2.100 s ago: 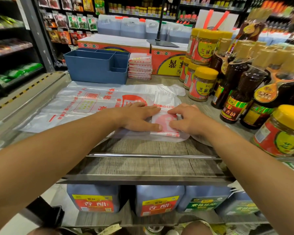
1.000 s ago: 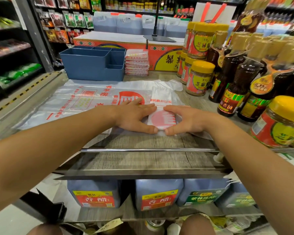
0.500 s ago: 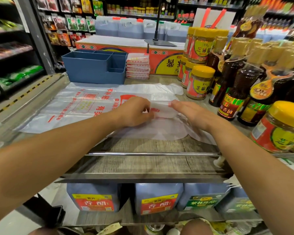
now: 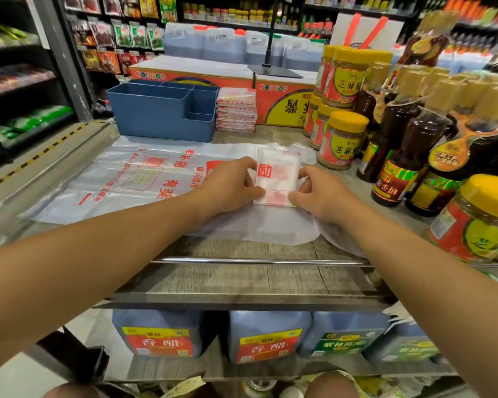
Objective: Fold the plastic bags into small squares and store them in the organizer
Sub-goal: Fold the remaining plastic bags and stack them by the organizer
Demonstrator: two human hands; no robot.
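Here, going from the left, a flat bag (image 4: 133,179) lies spread across the wooden shelf (image 4: 242,280), its near edge just short of the metal rail (image 4: 259,261). Behind it the blue organizer (image 4: 161,113) stands open-topped, with a stack of folded bags (image 4: 236,113) touching its right side. The left hand (image 4: 230,186) pinches the left edge of the folded bag (image 4: 276,175), thumb on top, fingers curled. That bag is a small upright rectangle lying on more loose plastic mid-shelf. The right hand (image 4: 319,193) pinches its near right corner, fingers bent. Jars (image 4: 342,139) and dark bottles (image 4: 403,156) crowd the right edge close beside the right hand; open room lies between the hands and the organizer
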